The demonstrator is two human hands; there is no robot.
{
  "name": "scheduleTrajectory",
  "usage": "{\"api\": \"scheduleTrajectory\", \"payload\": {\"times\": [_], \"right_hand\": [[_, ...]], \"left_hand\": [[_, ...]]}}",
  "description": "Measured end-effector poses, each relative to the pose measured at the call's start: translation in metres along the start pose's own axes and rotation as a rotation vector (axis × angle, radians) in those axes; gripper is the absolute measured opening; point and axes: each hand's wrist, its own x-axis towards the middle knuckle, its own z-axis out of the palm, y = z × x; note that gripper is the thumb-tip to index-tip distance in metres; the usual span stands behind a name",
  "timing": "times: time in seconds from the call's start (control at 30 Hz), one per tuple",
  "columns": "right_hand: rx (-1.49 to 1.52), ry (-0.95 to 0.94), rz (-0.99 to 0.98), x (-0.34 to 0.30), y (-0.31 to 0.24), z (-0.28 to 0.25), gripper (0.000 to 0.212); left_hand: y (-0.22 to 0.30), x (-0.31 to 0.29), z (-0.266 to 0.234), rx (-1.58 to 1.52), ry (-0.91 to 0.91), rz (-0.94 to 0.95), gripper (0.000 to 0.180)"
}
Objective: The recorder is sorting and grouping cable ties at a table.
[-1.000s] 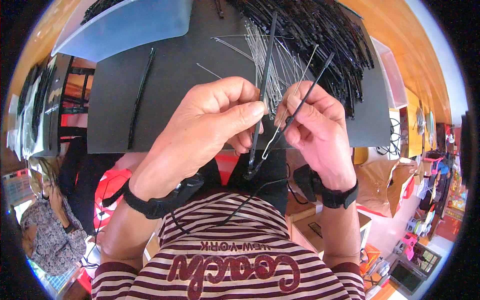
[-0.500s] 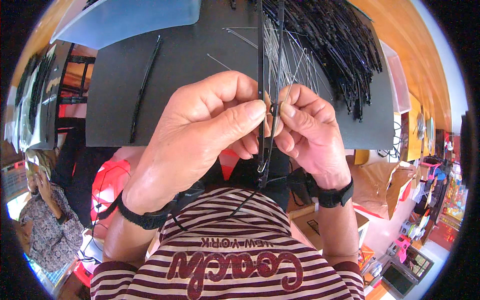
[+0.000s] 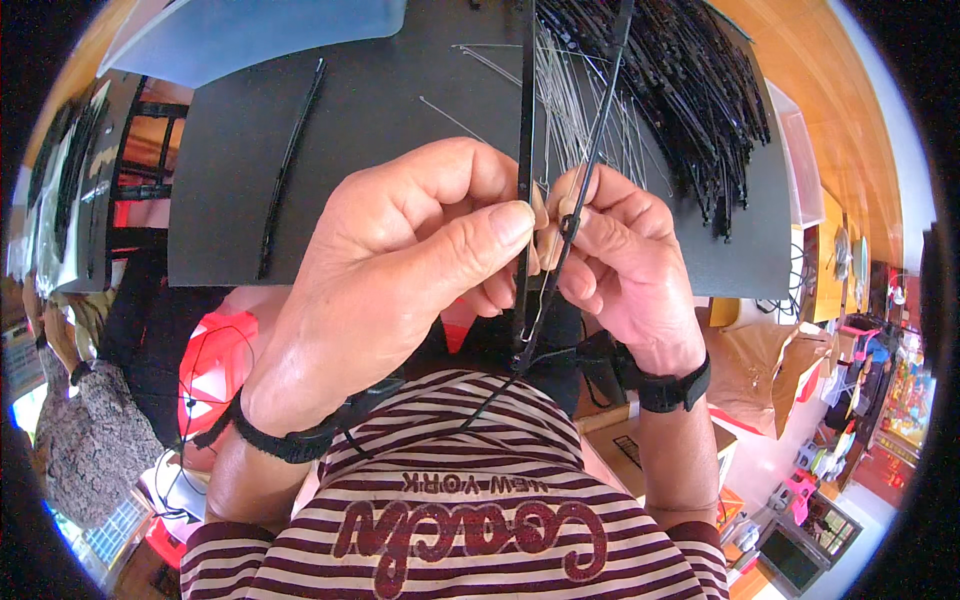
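Left grip (image 3: 405,230) pinches one black strip (image 3: 526,110), right grip (image 3: 635,245) a second strip (image 3: 606,100), now swung toward one o'clock, widening their gap.

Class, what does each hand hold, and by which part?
The left hand pinches a thin black strip partway along; the right hand holds a second black strip partway along, apparently together with a metal wire.

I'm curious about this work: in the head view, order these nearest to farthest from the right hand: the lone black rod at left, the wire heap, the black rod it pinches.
From the right hand:
1. Pinched black rod: held in it.
2. Wire heap: lying just beyond it.
3. Lone black rod: well off to the left.
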Motion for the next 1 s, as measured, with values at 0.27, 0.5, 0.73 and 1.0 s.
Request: {"api": "scheduleTrajectory", "payload": {"times": [0.27,0.5,0.73,1.0], "right_hand": [[-0.187,0.11,-0.065,-0.003,-0.007,0.011,0.013],[-0.207,0.171,-0.083,-0.006,-0.005,0.013,0.013],[-0.102,0.169,-0.088,-0.008,-0.001,0.014,0.013],[-0.241,0.114,-0.213,-0.01,-0.012,0.026,0.008]], "left_hand": [[0.0,-0.003,0.004,0.082,-0.063,0.09,0.026],[0.002,-0.005,0.005,0.021,-0.009,0.101,0.027],[0.002,-0.006,0.007,-0.075,-0.035,0.132,0.027],[0.009,-0.008,0.016,0.347,0.06,0.14,0.005]]}}
